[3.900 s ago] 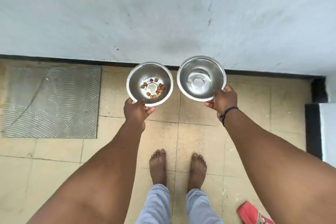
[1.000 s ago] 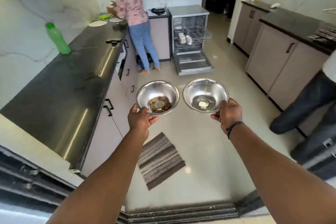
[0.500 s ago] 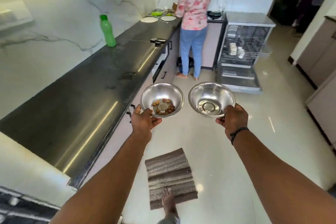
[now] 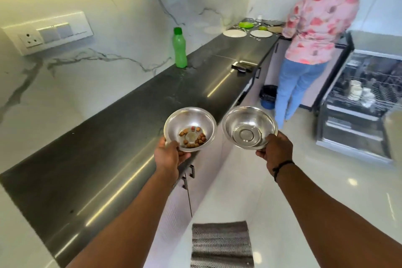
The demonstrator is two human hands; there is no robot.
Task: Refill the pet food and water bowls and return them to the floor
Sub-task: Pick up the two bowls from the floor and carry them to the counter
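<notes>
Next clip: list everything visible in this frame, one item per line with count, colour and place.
food bowl: 1, steel, a few brown kibble pieces inside, in left hand
water bowl: 1, steel, in right hand
bottle: 1, green, upright on counter by wall
counter: 1, dark, along left wall
plates: 2 white, far end of counter
switch panel: 1, white, on wall
dishwasher: 1, open, right
mat: 1, grey striped, on floor
other person: 1, pink top, blue jeans, at far counter
left hand: gripping bowl rim
right hand: gripping bowl rim, dark wristband
</notes>
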